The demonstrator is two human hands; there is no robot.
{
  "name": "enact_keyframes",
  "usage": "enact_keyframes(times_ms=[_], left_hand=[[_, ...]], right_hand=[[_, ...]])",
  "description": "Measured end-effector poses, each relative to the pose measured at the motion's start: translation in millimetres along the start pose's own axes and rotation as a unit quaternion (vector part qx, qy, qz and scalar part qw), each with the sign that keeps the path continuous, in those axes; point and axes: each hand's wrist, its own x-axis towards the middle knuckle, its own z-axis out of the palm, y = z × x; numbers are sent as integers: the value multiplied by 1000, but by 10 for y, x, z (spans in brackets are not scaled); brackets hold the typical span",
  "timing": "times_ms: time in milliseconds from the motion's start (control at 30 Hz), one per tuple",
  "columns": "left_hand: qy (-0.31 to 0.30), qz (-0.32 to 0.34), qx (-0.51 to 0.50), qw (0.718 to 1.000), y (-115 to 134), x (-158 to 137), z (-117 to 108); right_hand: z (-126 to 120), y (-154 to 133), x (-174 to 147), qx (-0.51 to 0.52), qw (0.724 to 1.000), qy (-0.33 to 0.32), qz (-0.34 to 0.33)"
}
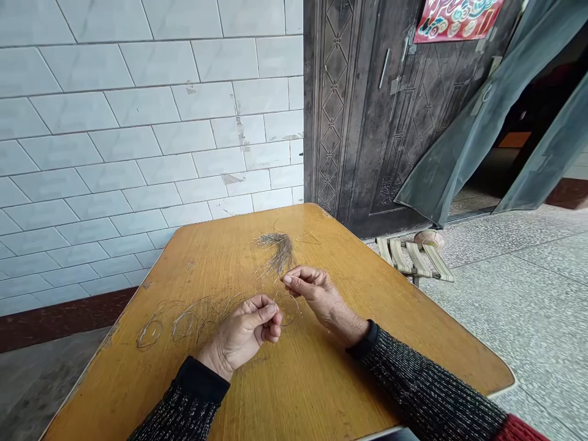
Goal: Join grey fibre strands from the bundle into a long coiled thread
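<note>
My left hand [248, 331] is closed in a pinch above the near middle of the table, with a thin wire [294, 300] between its fingers. Slightly farther off and to the right, my right hand [316, 294] pinches thumb against forefinger on what looks like the same wire, which curves in a loop between the hands. Just beyond the right hand lies a bent bundle of loose thin wires [281, 250]. Several wire loops [186, 323] rest in a row left of my left hand; the ones nearest to it are partly hidden behind it.
The wooden table [376, 343] stands by a white tiled wall [138, 110]. Behind its right side is a dark carved door [353, 122] with a grey curtain [468, 141]. A low stool with woven straps [413, 257] stands on the floor at the right.
</note>
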Motion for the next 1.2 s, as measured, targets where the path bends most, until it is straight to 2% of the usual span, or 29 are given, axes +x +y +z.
enact_keyframes(times_ms=[133, 833, 967, 1100, 1200], left_hand=[[3, 1, -8, 1000, 0, -1, 17], [-11, 0, -14, 1000, 43, -10, 8], [-7, -3, -12, 1000, 58, -23, 9], [7, 2, 16, 1000, 66, -35, 15], [30, 12, 56, 998, 64, -27, 12]], right_hand=[[22, 26, -9, -4, 1000, 19, -18], [-19, 30, 11, -13, 997, 72, -8], [-126, 43, 72, -14, 995, 97, -14], [-332, -36, 149, -32, 983, 169, -60], [-409, -127, 154, -88, 980, 154, -92]])
